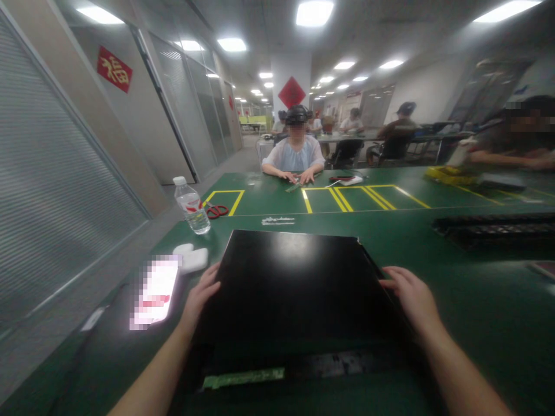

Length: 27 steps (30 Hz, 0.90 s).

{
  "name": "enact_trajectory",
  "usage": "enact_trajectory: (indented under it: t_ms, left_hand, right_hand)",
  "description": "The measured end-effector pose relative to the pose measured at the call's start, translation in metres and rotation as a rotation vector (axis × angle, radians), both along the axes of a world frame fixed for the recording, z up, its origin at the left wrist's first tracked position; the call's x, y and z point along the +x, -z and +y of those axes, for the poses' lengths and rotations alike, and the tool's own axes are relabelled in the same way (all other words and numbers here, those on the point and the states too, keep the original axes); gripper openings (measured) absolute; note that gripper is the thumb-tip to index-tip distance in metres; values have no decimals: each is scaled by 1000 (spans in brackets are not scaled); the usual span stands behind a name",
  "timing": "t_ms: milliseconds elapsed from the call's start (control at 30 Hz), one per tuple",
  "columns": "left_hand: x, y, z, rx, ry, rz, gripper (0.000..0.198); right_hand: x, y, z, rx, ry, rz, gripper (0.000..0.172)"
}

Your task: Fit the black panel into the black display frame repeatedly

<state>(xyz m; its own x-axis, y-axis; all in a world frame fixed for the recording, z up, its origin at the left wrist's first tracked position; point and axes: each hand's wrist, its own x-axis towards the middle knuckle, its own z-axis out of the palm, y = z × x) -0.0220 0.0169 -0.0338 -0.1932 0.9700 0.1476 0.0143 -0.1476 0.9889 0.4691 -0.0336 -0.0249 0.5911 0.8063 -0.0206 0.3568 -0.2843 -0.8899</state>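
A large, flat, glossy black panel (295, 283) lies in front of me over the green table, its far edge straight and its near part dark and blurred. My left hand (203, 296) is at its left edge, fingertips against the side. On the opposite edge, my right hand (410, 294) has its fingers bent in against the panel's side. Both hands grip it from the two sides; the thumbs and the underside are hard to make out. Near the panel's close end runs a dark strip with a piece of green tape (243, 378).
Left of the panel are a lit phone (156, 292), a white case (193, 260), a water bottle (192, 206) and red-handled scissors (218, 211). Yellow tape outlines mark the green table (390, 225). Black slatted parts (489, 228) lie right. A person (295, 153) sits opposite.
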Motion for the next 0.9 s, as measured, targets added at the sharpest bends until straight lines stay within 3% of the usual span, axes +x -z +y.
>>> enact_trajectory:
  t_ms: [200, 467, 667, 900]
  left_hand:
    - [-1, -3, 7, -8, 30, 23, 30]
    - [1, -2, 6, -81, 106, -60, 41]
    - [-2, 1, 2, -82, 175, 182, 38]
    - [-6, 8, -2, -7, 131, 399, 31]
  right_hand:
    - [-4, -2, 1, -32, 15, 62, 48]
    - [-6, -9, -2, -54, 18, 45, 45]
    - [-1, -12, -3, -88, 64, -132, 42]
    - [-1, -12, -2, -134, 29, -183, 41]
